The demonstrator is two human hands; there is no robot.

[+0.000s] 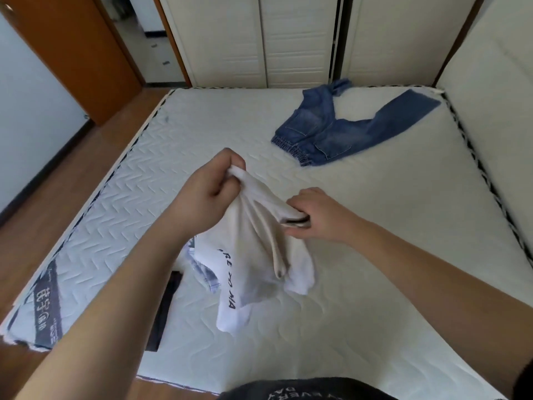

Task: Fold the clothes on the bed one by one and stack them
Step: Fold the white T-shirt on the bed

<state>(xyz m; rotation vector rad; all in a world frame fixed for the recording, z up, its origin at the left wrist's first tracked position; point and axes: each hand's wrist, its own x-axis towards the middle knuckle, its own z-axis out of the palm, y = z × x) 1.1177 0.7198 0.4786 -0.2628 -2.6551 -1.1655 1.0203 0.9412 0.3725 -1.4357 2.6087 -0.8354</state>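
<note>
A white T-shirt (248, 264) with black lettering hangs bunched above the mattress (375, 226). My left hand (207, 194) pinches its upper edge at the top. My right hand (314, 215) grips another part of the edge, lower and to the right. The shirt's bottom drapes onto the bed. Under my left forearm lie a folded light plaid garment (202, 269) and a folded dark garment (165, 310). A pair of blue jeans (326, 131) lies spread out at the far right of the bed.
White wardrobe doors (288, 39) stand behind the bed. An orange wooden door (78, 53) is open at the left, over a wooden floor (57, 183). A padded headboard (496, 96) runs along the bed's right side.
</note>
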